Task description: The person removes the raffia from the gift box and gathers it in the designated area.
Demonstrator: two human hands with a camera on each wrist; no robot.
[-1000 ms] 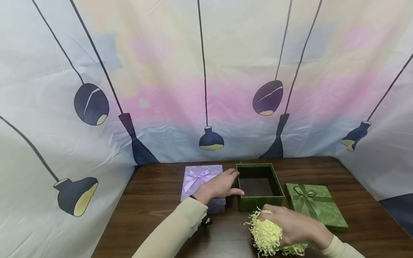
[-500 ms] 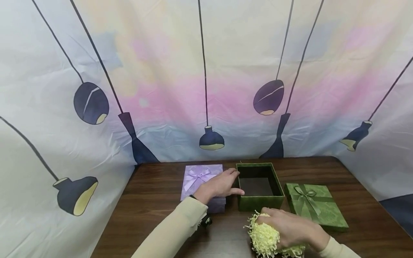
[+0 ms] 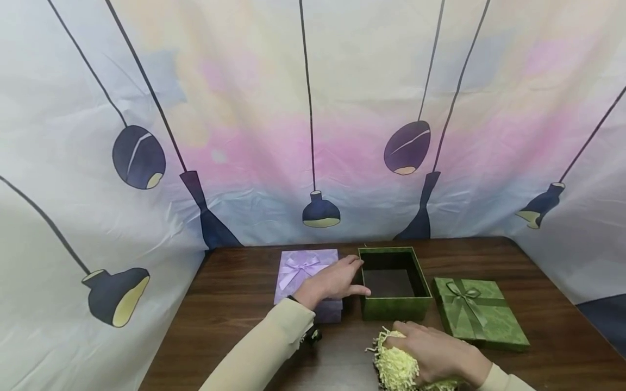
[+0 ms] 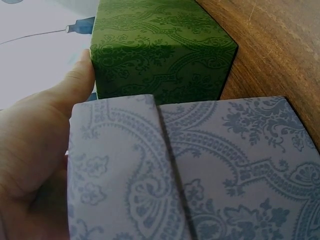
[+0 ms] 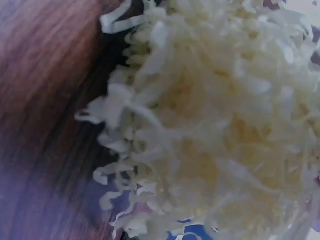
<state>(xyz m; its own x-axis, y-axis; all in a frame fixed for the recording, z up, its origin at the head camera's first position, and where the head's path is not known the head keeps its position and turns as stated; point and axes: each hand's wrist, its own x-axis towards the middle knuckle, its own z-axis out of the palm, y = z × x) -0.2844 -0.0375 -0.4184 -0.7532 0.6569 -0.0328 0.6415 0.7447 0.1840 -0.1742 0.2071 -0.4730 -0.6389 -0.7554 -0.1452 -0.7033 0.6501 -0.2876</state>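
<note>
My left hand reaches over the purple gift box to the open green box. Its fingertips touch that box's left rim, and the thumb lies near the front-left corner. In the left wrist view, the thumb shows against the green box, beyond the purple box's side. My right hand grips a clump of pale yellow shredded paper low in front of the green box. Shredded paper fills most of the right wrist view and hides the fingers there.
A green lid with a ribbon bow lies right of the green box. All stand on a dark wooden table, with a lamp-patterned cloth hanging behind. A small black object shows by the left sleeve.
My right hand, with the shredded paper, has shifted slightly down and to the left. The left hand and the boxes have stayed where they were.
</note>
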